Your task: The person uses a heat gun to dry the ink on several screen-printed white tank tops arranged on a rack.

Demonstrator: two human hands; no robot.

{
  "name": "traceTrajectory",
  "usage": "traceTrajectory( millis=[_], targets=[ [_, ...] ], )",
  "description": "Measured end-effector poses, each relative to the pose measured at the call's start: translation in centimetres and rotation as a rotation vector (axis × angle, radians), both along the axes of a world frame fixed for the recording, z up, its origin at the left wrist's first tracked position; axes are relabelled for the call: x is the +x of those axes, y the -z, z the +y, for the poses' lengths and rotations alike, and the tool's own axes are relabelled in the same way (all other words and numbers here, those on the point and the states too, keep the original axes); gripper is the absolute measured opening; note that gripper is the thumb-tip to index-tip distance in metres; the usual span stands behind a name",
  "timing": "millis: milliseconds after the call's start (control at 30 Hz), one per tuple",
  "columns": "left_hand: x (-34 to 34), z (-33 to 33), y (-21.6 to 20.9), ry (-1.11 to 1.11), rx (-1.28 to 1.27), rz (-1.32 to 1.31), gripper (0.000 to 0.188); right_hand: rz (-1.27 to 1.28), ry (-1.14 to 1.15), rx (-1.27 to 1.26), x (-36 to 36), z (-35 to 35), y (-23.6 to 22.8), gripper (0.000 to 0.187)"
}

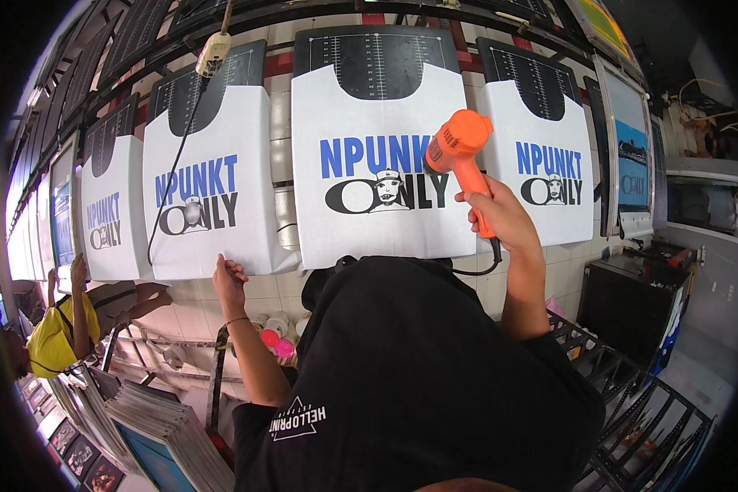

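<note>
My right hand (504,217) is wrapped round the handle of an orange hair dryer (470,160). Its nozzle points left over a white T-shirt (377,238) with a blue and black print, covering part of the lettering. This shirt lies stretched on a black, ruled printing board (369,61). My left hand (231,277) is at the lower hem of another printed white shirt (258,189) to the left. Its index finger is stretched out, the other fingers loosely bent, and nothing shows in them. Whether it touches the cloth I cannot tell.
More printed white shirts lie on boards at the far left (115,246) and right (541,225). A socket block (214,54) hangs on a cable over the left shirt. Framed screens (631,156) stand at the right. A person in yellow (61,336) is at the left.
</note>
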State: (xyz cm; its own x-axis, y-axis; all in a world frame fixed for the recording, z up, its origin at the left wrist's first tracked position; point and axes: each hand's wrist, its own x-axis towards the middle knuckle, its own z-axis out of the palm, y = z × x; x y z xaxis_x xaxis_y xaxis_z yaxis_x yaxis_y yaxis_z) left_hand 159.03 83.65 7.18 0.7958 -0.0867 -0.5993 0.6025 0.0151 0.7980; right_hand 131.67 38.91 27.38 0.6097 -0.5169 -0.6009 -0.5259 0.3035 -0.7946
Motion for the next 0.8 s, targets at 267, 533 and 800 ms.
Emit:
traceTrajectory(
  millis=[267,533,800],
  targets=[
    [-0.1,0.1,-0.2,0.004,0.007,0.020,0.038,-0.029,0.034,0.026,-1.1,0.2,-0.1,0.038],
    [0.0,0.0,-0.2,0.000,0.009,0.011,0.038,-0.047,0.045,0.024,-1.0,0.7,0.3,0.038],
    [0.0,0.0,0.0,-0.021,-0.001,0.010,0.039,0.028,-0.091,0.039,0.6,1.3,-0.6,0.037]
  ],
)
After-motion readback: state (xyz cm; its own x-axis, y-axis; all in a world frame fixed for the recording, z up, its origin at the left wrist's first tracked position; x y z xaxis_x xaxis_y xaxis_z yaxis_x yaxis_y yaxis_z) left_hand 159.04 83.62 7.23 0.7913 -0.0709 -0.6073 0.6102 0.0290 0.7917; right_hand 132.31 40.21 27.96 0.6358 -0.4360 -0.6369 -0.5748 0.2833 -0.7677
